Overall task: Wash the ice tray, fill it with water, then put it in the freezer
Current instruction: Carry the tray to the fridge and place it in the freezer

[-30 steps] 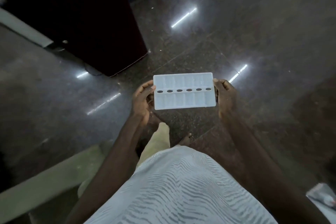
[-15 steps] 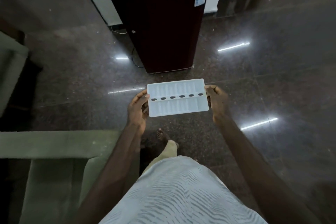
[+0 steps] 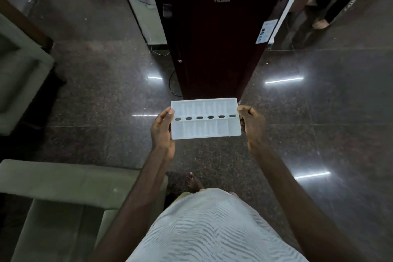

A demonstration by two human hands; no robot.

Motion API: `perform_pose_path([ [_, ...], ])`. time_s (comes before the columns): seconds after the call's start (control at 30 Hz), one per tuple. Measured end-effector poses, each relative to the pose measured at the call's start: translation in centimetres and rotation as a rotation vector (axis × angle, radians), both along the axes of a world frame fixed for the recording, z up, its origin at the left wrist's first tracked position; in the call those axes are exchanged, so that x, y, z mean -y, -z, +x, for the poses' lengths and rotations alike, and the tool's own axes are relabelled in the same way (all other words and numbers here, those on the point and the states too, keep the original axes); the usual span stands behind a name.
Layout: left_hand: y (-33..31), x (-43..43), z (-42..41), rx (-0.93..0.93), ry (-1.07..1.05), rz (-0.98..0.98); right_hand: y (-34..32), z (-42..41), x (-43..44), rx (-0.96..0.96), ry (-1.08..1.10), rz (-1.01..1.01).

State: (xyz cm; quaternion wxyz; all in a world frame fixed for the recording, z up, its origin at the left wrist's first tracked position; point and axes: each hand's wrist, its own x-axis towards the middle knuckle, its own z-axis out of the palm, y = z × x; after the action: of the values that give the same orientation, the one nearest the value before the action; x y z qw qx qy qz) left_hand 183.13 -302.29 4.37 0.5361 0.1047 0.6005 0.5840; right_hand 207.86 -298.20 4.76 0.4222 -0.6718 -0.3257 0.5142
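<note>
White plastic, the ice tray [image 3: 204, 131] hangs in the air in front of the person, level, cells facing up. Its long axis runs left to right, and a row of dark oval holes follows the midline. The left hand [image 3: 162, 132] grips the left short end, thumb on the rim. The right hand [image 3: 252, 125] grips the right short end with curled fingers. The far long edge faces a dark maroon fridge [image 3: 214, 38], whose door is closed. Polished stone floor [image 3: 319, 123] lies open to the right and ahead. A green sofa [image 3: 63, 178] sits close by the left forearm. Whether the tray holds water cannot be told.
</note>
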Motion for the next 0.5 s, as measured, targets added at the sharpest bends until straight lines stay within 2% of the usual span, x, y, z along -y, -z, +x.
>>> perform_pose_path([
  [0.5,-0.2,-8.4,-2.3,-0.181,-0.195,-0.061,-2.2,-3.6,-8.5,0.000,-0.115,0.033],
])
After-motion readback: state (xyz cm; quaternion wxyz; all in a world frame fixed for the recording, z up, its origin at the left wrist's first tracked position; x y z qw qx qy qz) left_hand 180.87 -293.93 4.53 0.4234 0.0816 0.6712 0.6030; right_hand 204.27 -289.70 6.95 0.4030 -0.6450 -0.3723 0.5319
